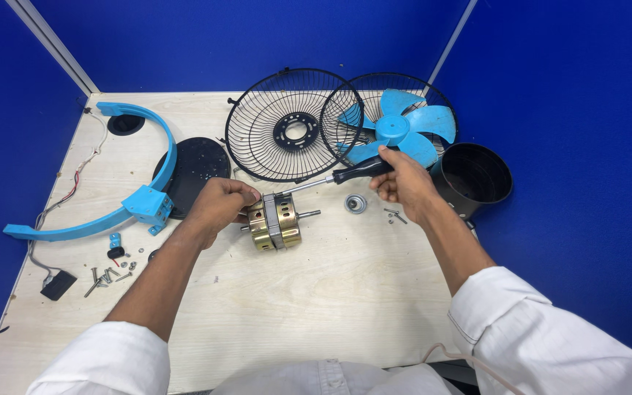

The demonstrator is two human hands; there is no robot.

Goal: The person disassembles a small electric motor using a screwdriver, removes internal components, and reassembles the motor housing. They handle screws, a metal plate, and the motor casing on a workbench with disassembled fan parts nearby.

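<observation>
Left hand (217,205) steadies motor (275,222); right hand (402,183) holds screwdriver (345,175).

A small repair or assembly workstation: a pale wood-grain worktop (345,292) is boxed in by deep blue partition walls (243,36) with grey metal corner strips (53,44). Spread across it lie taken-apart fan pieces, namely two black wire guard grilles (287,128), a blue plastic blade wheel (404,128) and loose small metal screws (107,276).
</observation>
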